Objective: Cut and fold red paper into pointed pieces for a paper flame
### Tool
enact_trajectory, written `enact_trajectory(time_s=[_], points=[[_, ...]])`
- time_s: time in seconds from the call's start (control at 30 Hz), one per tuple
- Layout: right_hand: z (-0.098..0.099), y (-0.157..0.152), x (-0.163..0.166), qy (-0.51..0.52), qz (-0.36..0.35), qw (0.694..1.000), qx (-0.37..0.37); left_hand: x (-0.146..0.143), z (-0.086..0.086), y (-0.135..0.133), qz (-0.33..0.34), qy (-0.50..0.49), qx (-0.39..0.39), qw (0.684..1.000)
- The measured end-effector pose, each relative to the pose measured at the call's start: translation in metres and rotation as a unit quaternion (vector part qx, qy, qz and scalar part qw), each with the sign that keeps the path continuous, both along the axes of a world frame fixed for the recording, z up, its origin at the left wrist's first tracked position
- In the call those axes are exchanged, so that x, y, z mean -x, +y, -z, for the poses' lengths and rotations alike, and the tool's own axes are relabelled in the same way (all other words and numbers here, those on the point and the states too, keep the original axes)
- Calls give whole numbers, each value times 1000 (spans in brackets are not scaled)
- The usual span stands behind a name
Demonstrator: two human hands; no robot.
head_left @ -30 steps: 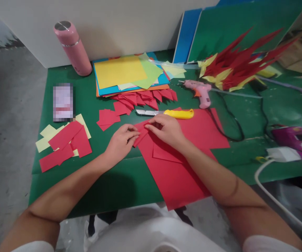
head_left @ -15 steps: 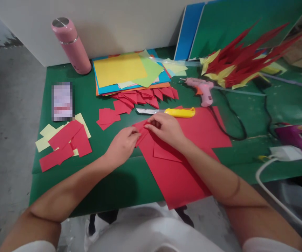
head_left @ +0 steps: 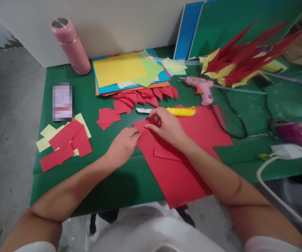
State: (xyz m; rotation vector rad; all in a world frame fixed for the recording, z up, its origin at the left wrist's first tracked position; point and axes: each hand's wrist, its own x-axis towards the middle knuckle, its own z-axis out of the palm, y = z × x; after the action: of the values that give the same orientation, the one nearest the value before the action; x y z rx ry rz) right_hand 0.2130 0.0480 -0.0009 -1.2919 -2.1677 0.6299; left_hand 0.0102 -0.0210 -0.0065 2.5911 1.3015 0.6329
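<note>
A small folded piece of red paper point(head_left: 142, 137) is between my hands, above larger red sheets point(head_left: 177, 182). My left hand point(head_left: 123, 147) pinches its near left edge between thumb and fingers. My right hand point(head_left: 168, 129) curls over the far right side, its thumb on the paper and a bit of red showing between thumb and fingers. The fingertips partly hide the fold. Just beyond my right hand lies a utility knife point(head_left: 182, 111) with a yellow handle, its blade pointing left. Several small red cut pieces point(head_left: 108, 117) lie to the left of the knife.
Folded red points point(head_left: 147, 95) lie before a stack of coloured paper point(head_left: 122, 70). A pink glue gun point(head_left: 205, 91) with a black cord rests at right, near a red and yellow paper flame point(head_left: 235, 63). Left are a pink bottle point(head_left: 74, 52), a blurred-out phone point(head_left: 62, 101) and paper strips point(head_left: 69, 140).
My right fingers have lifted slightly up and away from the thumb, showing more red between them. My left hand keeps its pinch in nearly the same place.
</note>
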Motion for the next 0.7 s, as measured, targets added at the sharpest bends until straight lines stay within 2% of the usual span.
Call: enact_trajectory(time_s=[0.33,0.53,0.7], points=[[-12,-6,-5,-39,-35,998,31,-1,-3,2,1,-17,26,1000],[-11,-7,-5,-32,-35,997,53,-1,2,3,28,-14,-21,999],[-11,-6,-5,-29,-28,997,70,0,-2,3,30,-24,-51,998]])
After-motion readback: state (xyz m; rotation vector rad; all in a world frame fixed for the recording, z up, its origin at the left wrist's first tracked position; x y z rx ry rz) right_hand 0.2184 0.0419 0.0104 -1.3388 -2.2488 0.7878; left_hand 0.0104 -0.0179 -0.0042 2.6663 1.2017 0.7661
